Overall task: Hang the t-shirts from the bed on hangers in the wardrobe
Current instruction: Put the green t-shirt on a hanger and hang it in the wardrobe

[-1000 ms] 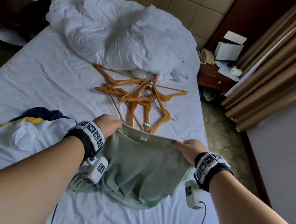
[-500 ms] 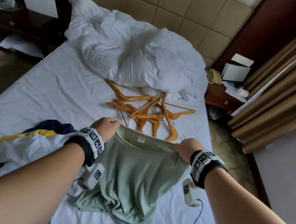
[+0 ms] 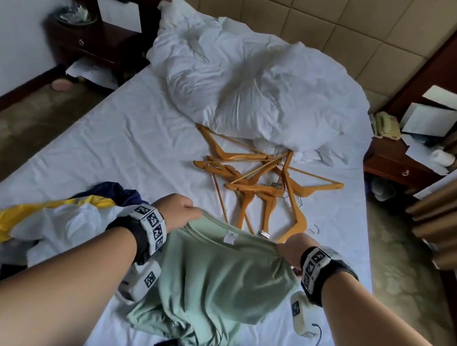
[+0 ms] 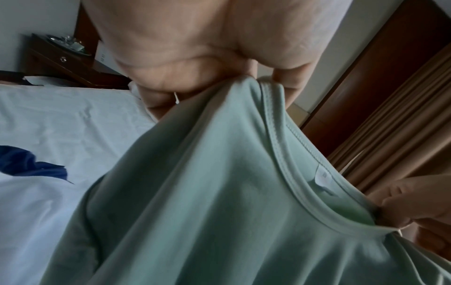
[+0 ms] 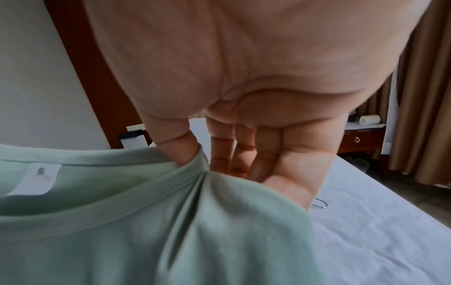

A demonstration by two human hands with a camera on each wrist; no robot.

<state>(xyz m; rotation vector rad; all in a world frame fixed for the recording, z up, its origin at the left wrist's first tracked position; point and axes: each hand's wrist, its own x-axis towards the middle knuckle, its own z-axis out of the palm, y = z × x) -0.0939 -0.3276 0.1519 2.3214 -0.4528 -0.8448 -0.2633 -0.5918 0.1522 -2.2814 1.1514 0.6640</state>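
- I've got the green t-shirt [image 3: 213,283] up by its neckline over the near end of the bed [image 3: 125,139], its lower part bunched on the sheet.
- My left hand [image 3: 177,212] is clamped on the left side of the collar, fingers curled over the ribbed edge; the left wrist view shows the cloth gathered into that fist.
- My right hand [image 3: 294,249] pinches the right side of the collar: thumb [image 5: 175,148] tucked inside the neck opening, fingers behind the fabric.
- The shirt is pale sage green, soft and plain, with a ribbed round collar and a small white label [image 3: 229,237] inside the back of the neck. Folds fan out from each grip.
- Just beyond the collar lies a tangle of wooden hangers [image 3: 264,184] on the sheet, with a rumpled white duvet [image 3: 251,93] behind them.
- To my left, a heap of other clothes [image 3: 45,219] in white, yellow and navy sits on the bed, touching my left forearm's side of the shirt or close to it; I cannot tell which.
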